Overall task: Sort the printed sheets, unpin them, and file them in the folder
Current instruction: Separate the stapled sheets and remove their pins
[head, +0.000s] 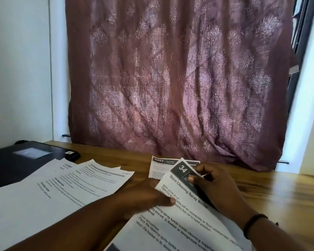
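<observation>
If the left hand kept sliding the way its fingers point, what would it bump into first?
The left hand points rightward across the held sheet, so it would probably meet the right hand first, which pinches the sheet's top corner. Depth is uncertain.

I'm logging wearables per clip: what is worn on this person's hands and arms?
Both forearms are bare, no sleeves showing. The right hand has a thin dark band around its wrist. The left hand shows no rings, gloves or band.

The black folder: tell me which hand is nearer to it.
Left. The left hand grips the left edge of the held sheet, on the side where the black folder lies. The right hand pinches that sheet's top corner, farther right.
</observation>
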